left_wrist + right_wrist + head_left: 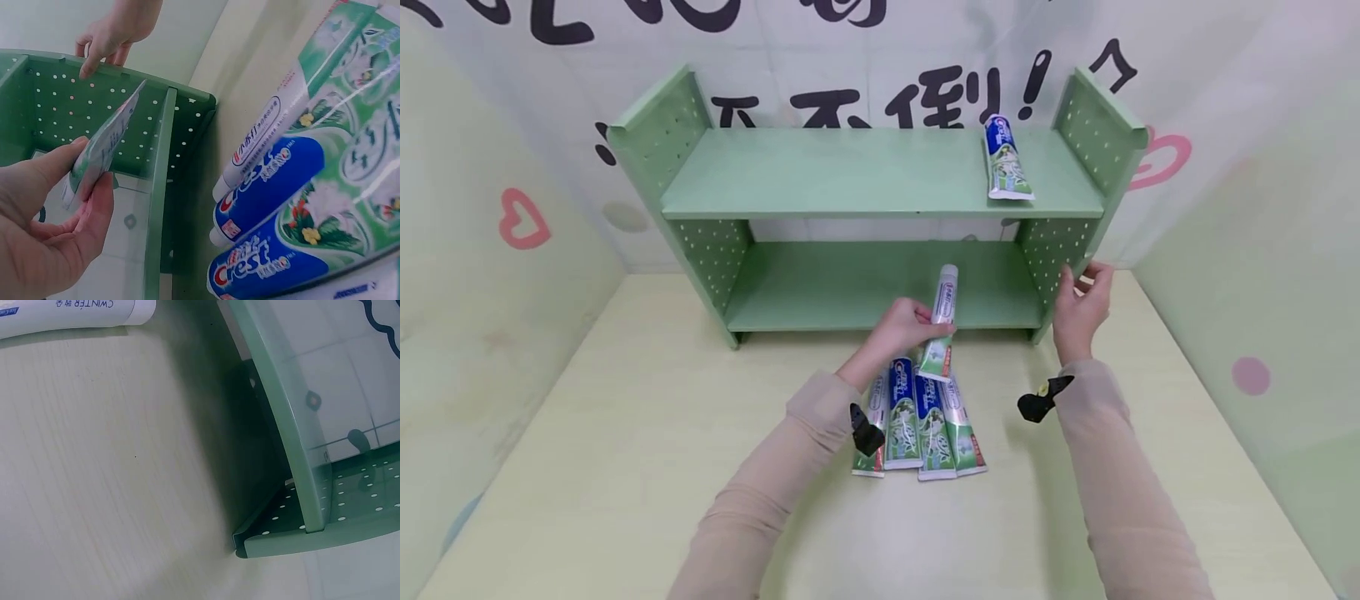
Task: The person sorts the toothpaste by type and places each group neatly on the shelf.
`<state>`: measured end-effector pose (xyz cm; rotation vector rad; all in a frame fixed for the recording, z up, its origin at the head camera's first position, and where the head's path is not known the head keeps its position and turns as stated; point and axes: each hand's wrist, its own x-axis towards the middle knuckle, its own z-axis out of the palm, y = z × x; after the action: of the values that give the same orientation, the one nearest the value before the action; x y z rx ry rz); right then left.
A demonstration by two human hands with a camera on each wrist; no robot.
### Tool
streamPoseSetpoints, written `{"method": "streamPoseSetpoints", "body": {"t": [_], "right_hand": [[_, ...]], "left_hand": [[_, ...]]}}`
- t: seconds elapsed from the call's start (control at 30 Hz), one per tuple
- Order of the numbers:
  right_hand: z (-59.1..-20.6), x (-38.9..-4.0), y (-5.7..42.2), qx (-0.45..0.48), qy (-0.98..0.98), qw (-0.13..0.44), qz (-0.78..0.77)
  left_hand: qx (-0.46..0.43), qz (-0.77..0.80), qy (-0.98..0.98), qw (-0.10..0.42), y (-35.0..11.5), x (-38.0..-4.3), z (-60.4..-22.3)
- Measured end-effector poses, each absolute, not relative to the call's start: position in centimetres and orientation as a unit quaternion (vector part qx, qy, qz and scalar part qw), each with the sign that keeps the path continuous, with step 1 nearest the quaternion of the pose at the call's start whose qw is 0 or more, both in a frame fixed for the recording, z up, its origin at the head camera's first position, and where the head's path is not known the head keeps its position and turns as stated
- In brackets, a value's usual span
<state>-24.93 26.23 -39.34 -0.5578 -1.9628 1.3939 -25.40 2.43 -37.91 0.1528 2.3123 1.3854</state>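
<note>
My left hand (910, 325) pinches a white and green toothpaste tube (946, 300) between thumb and fingers, its cap pointing up toward the shelf. In the left wrist view the tube (103, 147) is seen nearly edge-on. The tube overlaps the front of the lower board of a green two-tier shelf (842, 287). My right hand (1081, 312) is at the shelf's right side panel, fingers at its edge; the right wrist view does not show this hand. Several toothpaste tubes (904, 417), some blue and green, some white and green, lie side by side on the table below the left hand.
One blue and green toothpaste tube (1006, 162) lies on the right part of the upper board (850, 171). The shelf stands at the back of the pale wooden table (647, 467), against a printed wall covering (895, 50). Side walls (1262, 275) rise left and right.
</note>
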Motion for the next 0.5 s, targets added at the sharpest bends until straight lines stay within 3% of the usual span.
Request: {"method": "streamPoseSetpoints", "body": {"t": [0.5], "right_hand": [[-39.6,-25.1,26.5,-0.193,-0.753,0.34,0.529]], "left_hand": [[0.065,0.508,0.832,0.212,7.7,-29.7,-37.8]]}}
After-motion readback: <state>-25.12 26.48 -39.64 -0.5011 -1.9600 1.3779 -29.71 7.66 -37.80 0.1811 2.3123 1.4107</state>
